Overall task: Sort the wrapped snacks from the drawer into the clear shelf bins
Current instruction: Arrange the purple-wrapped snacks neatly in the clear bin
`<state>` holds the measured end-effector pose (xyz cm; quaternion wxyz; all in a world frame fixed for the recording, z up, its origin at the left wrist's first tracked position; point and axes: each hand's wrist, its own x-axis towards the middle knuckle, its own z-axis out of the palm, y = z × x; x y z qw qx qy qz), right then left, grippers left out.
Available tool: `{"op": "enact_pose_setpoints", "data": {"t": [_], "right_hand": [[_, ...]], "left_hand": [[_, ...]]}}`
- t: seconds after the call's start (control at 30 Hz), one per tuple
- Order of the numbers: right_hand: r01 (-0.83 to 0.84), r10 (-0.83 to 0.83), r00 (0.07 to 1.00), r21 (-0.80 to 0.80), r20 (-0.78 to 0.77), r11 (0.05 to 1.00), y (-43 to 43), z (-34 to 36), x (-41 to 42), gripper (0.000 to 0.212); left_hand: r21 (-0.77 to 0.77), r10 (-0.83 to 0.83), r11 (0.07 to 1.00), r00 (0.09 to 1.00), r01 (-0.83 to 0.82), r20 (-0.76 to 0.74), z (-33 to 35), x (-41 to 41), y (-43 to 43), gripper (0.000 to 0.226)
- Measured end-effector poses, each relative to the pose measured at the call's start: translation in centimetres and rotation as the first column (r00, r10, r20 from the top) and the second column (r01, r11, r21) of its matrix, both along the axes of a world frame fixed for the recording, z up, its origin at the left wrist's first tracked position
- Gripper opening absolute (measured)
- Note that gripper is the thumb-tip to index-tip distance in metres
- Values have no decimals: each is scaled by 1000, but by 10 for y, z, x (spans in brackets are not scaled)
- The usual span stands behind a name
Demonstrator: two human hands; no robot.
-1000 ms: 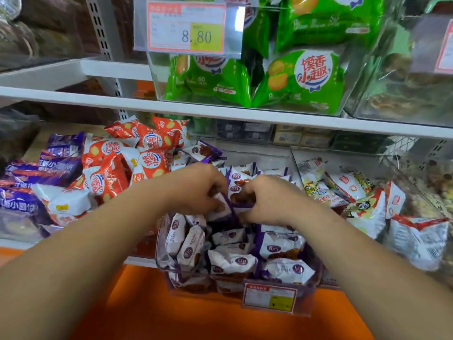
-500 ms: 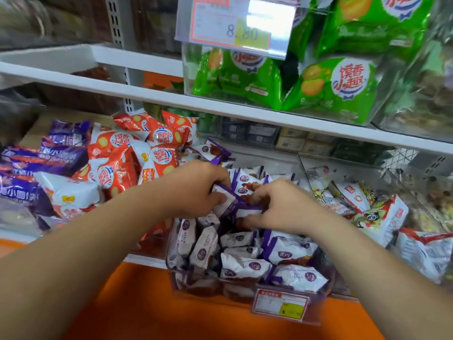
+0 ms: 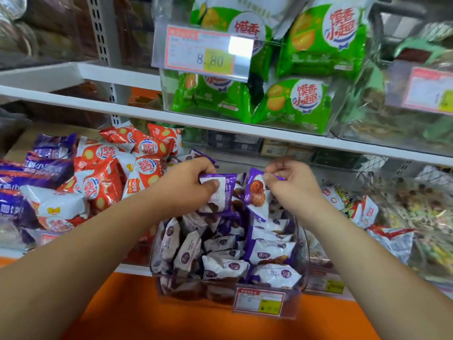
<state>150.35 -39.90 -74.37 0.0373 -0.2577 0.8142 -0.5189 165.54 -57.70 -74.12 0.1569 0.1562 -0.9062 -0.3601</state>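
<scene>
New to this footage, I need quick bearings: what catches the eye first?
At centre, the left grip holds a white-and-purple wrapped snack and the right grip pinches a second one, above a clear plastic bin heaped with them. Bright green snack bags crowd the upper right; red-orange bags pile at left.

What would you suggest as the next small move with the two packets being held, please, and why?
Probably lower both into the clear bin and let go. The left hand grips the left packet and the right hand pinches the right packet by its top edge. Both are held just above that bin, whose packets carry the same purple-and-white wrapping.
</scene>
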Motion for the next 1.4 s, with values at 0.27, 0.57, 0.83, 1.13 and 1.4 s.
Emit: {"op": "enact_pose_setpoints", "data": {"t": [0.27, 0.57, 0.83, 1.13, 1.4], "right_hand": [[179, 40, 909, 476, -414, 861, 27, -8, -18, 24], [-113, 155, 949, 164, -273, 980, 43, 8, -2, 23], [-210, 318, 915, 377, -250, 902, 39, 17, 12, 28], [-368, 617, 778, 708, -121, 603, 20, 6, 12, 28], [-329, 566, 807, 669, -167, 667, -25, 15, -7, 13]], "left_hand": [[119, -104, 988, 992, 95, 71, -2, -7, 16, 10], [491, 22, 871, 1000, -19, 0, 14, -16, 37, 7], [106, -106, 990, 988, 95, 108, 5, -30, 43, 14], [-355, -279, 815, 847, 459, 453, -9, -22, -11, 23], [-91, -394, 862, 772, 499, 500, 8, -48, -32, 16]]}}
